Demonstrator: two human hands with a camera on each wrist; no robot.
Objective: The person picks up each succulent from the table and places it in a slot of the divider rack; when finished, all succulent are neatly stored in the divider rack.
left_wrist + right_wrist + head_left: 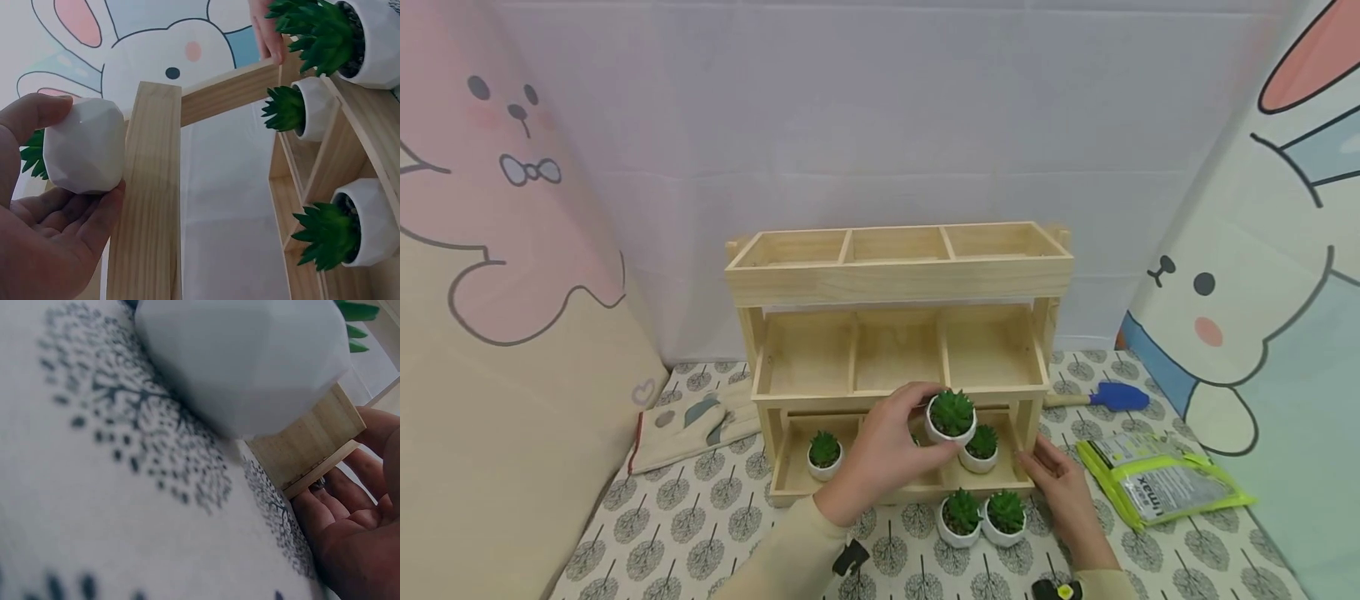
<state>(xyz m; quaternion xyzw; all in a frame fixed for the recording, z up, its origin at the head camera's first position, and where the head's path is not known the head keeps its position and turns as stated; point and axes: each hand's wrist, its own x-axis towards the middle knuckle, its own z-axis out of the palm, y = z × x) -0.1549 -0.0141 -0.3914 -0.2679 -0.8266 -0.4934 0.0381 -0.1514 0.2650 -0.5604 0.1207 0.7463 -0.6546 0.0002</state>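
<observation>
My left hand [887, 446] holds a small succulent in a white faceted pot [951, 417] in front of the wooden three-tier plant shelf [898, 288]. In the left wrist view the thumb and fingers grip this pot [87, 147] from opposite sides. Low on the shelf's right side, my right hand [1063, 492] holds the bottom tray's corner [312, 440] between thumb and fingers. A potted succulent [825, 456] sits in the bottom tray's left compartment, another [980, 450] in the right one. The middle compartment is mostly hidden behind my left hand.
Two more potted succulents [959, 518] stand side by side on the patterned tablecloth before the shelf. Gloves [696, 425] lie at the left. To the right are a blue trowel [1118, 397] and a yellow-green bag [1161, 479].
</observation>
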